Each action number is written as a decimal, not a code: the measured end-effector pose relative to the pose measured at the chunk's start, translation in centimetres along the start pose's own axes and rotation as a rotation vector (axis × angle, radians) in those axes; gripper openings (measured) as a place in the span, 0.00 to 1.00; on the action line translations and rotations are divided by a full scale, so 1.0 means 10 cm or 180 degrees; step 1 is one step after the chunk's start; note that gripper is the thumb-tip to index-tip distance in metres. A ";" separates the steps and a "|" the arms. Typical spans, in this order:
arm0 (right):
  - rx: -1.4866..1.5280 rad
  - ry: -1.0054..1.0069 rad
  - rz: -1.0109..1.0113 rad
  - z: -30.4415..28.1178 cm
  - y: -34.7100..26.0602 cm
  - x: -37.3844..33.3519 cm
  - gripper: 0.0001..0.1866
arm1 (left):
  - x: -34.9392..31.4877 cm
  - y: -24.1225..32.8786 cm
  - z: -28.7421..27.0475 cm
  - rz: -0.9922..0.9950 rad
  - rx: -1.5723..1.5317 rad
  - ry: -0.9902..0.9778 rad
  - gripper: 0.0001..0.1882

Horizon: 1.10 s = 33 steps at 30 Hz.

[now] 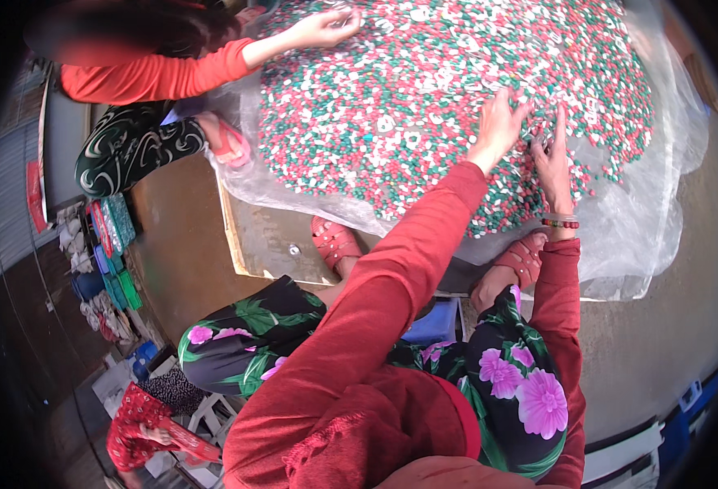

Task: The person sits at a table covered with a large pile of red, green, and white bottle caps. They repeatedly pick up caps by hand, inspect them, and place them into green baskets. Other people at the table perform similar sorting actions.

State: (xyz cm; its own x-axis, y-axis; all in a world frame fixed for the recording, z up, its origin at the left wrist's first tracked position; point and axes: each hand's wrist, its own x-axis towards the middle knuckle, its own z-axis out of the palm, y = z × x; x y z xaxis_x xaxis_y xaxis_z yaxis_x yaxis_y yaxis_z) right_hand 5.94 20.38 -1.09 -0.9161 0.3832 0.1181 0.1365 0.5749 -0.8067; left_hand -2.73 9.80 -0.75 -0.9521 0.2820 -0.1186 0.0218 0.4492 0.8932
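A broad, thin layer of small red, green and white pieces (408, 106), like pellets or beads, lies on a clear plastic sheet (628, 220). Near its front right part, my left hand (496, 132) reaches down with its fingers apart, the tips among the pieces. Close beside it, my right hand (552, 159), a beaded bracelet (560, 222) at its wrist, has the index finger stretched out and the others bent lower. I make out nothing held in either hand. Several pale ring-shaped pieces (386, 124) lie mixed in.
At the left, a co-worker in a red sleeve (163, 77) holds a hand (326, 28) over the far-left pieces. My sandalled feet (336, 243) rest at the sheet's near edge. A blue stool (436, 322) is under me. Another person in red (143, 428) is at lower left.
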 end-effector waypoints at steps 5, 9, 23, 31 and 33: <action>0.0775 -0.0305 0.1127 -0.38 -0.17 0.08 0.28 | 0.21 0.21 -0.64 0.0866 0.1118 0.0234 0.20; 0.1127 -0.0519 0.1392 -0.50 0.17 0.01 0.13 | 0.19 0.22 -0.65 0.1218 0.1145 -0.0792 0.16; 0.3643 0.0007 0.2661 -0.49 0.05 -0.29 0.12 | 0.07 -0.13 -0.60 0.1027 0.0990 -0.0618 0.19; 0.4164 -0.1016 0.2139 -0.50 -0.26 -0.29 0.12 | -0.17 0.05 -0.95 0.0226 0.0920 -0.0851 0.17; 0.4226 -0.1045 0.2176 -0.51 -0.41 -0.27 0.16 | -0.19 -0.02 -0.98 0.0783 0.1433 -0.0585 0.16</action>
State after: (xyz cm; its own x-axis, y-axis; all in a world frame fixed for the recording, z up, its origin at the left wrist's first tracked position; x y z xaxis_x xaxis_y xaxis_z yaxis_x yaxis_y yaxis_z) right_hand 9.80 20.63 4.86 -0.8848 0.0229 -0.4655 0.2921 -0.7509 -0.5923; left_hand -3.97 0.85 3.58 -0.8342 0.5500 -0.0394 0.4041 0.6585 0.6349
